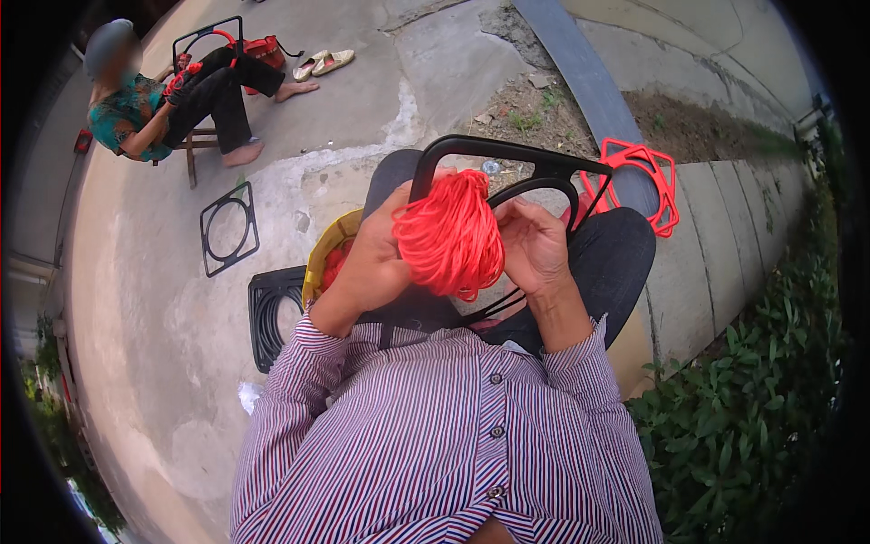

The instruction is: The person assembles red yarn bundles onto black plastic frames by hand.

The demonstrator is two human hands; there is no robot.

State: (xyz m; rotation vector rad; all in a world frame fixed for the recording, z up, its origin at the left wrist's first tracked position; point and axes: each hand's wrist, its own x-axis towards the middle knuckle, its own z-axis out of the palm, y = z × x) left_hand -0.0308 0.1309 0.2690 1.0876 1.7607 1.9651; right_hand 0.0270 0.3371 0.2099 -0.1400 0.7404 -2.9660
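A thick hank of red cord (453, 238) hangs in front of me, and my left hand (373, 258) is closed round its left side. Just behind the hank, a black frame (512, 150) with rounded corners and an inner ring stands tilted over my lap. Fingertips of my left hand show at the frame's left side. My right hand (536, 249) has its fingers curled together against the inner ring, right beside the cord. Whatever lies between those fingertips is hidden.
Left of my knees are a yellow container (315, 263) with red material inside and stacked black frames (267, 313). Another black frame (228, 228) lies beyond. Red frames (666, 186) rest at right. A seated person (136, 118) works far left. Green plants (734, 435) grow at lower right.
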